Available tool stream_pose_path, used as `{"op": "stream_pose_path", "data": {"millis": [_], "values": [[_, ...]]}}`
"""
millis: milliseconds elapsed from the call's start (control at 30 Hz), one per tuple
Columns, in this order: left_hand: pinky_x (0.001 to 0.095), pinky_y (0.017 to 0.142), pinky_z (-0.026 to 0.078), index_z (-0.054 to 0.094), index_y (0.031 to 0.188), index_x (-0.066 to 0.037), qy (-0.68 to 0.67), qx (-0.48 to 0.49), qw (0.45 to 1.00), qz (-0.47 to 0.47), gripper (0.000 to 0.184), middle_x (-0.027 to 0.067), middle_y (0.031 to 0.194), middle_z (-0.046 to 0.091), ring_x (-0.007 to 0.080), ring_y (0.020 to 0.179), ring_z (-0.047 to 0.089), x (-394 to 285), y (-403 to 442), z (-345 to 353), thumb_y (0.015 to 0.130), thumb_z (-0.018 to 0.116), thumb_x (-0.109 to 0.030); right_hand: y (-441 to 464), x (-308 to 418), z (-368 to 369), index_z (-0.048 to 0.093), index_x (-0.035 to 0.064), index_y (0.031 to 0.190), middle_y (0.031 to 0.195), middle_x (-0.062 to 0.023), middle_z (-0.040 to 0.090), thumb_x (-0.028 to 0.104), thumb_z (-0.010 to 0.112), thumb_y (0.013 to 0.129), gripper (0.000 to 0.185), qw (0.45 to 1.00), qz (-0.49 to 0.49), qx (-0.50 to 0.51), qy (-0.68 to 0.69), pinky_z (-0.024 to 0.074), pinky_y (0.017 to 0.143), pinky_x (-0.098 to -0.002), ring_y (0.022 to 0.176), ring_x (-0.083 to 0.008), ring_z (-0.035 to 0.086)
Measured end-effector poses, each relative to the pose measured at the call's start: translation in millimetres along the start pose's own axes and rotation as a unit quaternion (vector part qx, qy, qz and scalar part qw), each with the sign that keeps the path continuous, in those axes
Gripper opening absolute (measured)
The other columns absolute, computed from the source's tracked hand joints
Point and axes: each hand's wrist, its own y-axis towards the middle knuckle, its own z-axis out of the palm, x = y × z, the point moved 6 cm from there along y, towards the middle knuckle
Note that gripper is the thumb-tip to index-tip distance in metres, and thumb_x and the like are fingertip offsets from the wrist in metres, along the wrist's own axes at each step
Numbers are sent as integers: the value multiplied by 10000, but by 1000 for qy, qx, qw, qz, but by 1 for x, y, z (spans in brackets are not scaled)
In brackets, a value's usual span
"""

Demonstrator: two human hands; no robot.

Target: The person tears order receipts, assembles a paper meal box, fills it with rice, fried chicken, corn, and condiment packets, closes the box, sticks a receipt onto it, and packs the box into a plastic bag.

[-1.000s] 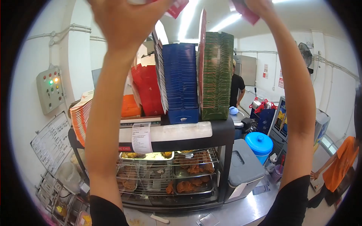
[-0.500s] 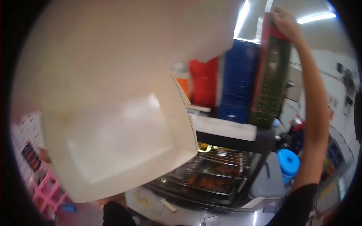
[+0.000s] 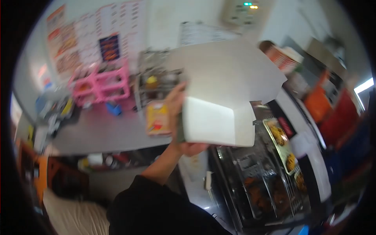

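My left hand [image 3: 179, 131] is closed around the side and bottom corner of an open cardboard takeaway box [image 3: 211, 121], held up in front of me. The box is white inside, its large lid flap tipped up and back. Nothing shows inside it. My right hand is out of view. Close to the box on the right is a glass-sided food warmer [image 3: 231, 188] with wire racks. Browned food pieces [image 3: 258, 196] lie inside, and a long tray [image 3: 280, 147] of yellow-brown food is at its upper side.
A steel counter [image 3: 98, 129] runs along the left, bearing a pink plastic rack [image 3: 113, 84] and a yellow packet [image 3: 158, 121]. A white-handled utensil [image 3: 208, 180] lies beside the warmer. Striped paper tubs [image 3: 282, 58] and red cartons [image 3: 340, 117] stand at the right.
My view has swung left toward the counter and wall. The box is farther from the camera, still in my left hand. My right hand, earlier raised at tall stacks of cartons, has left the view.
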Motion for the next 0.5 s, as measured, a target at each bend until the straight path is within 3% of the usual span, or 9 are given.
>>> {"op": "stream_pose_path", "data": {"millis": [67, 133, 200, 233, 300, 400, 433, 467, 500], "values": [[502, 1193, 298, 362, 1576, -11, 65, 75, 991, -90, 1099, 245, 1551, 399, 392, 1459, 369, 10, -2, -31, 751, 847, -549, -54, 60, -55, 692, 31, 1249, 1172, -208, 674, 339, 614, 990, 410, 993, -3, -94, 72, 520, 918, -421, 1049, -298, 663], [448, 1198, 314, 400, 1567, -44, -21, 26, 962, -270, 1003, 184, 1556, 405, 338, 1442, 406, 40, -32, -62, 775, 864, -450, -110, 110, -89, 686, 19, 1226, 1135, -190, 671, 317, 616, 998, 381, 982, 20, -114, 151, 527, 890, -395, 1020, -276, 659], [407, 1186, 327, 342, 1603, -55, -115, -8, 905, -409, 1038, 168, 1531, 440, 272, 1417, 430, 74, -62, -100, 805, 822, -513, -164, 161, -108, 679, 8, 1203, 1098, -172, 668, 295, 619, 1006, 353, 964, 54, -80, 247, 534, 862, -368, 990, -254, 655], [405, 1180, 341, 399, 1567, -66, -83, 10, 909, -409, 923, 147, 1494, 474, 266, 1386, 456, 85, -72, -124, 830, 827, -420, -190, 188, -113, 676, 2, 1191, 1080, -164, 667, 284, 620, 1010, 340, 949, 73, -50, 303, 537, 848, -355, 975, -242, 653], [423, 1161, 370, 464, 1503, -66, 159, 100, 914, -361, 805, 141, 1467, 498, 279, 1377, 467, 104, -94, -187, 840, 829, -341, -239, 243, -115, 670, -10, 1168, 1042, -146, 664, 262, 622, 1018, 314, 899, 122, 26, 419, 544, 820, -329, 945, -220, 649], [463, 1130, 405, 534, 1420, -85, 356, 100, 860, -352, 727, 186, 1413, 496, 354, 1317, 505, 133, -139, -272, 811, 853, -320, -306, 344, -88, 660, -28, 1133, 987, -120, 659, 229, 625, 1030, 278, 782, 198, 203, 556, 554, 777, -289, 901, -186, 643], [480, 1140, 392, 523, 1428, -83, 399, 96, 843, -348, 743, 201, 1423, 491, 372, 1323, 499, 140, -156, -298, 810, 850, -334, -328, 384, -71, 657, -33, 1121, 968, -111, 658, 218, 626, 1034, 268, 718, 251, 292, 580, 558, 763, -276, 886, -175, 641], [526, 1158, 358, 493, 1449, -80, 441, 120, 819, -348, 782, 210, 1440, 482, 393, 1347, 478, 150, -177, -325, 812, 845, -368, -357, 427, -53, 704, -5, 1065, 943, -87, 680, 71, 671, 957, 135, 585, 391, 406, 583, 524, 812, -291, 870, -150, 641], [571, 1176, 324, 463, 1471, -77, 483, 144, 793, -342, 823, 219, 1458, 473, 415, 1371, 456, 158, -197, -353, 814, 839, -401, -384, 466, -46, 701, 6, 1073, 931, -71, 682, 9, 684, 934, 140, 541, 379, 491, 568, 517, 801, -282, 874, -139, 642]]}}
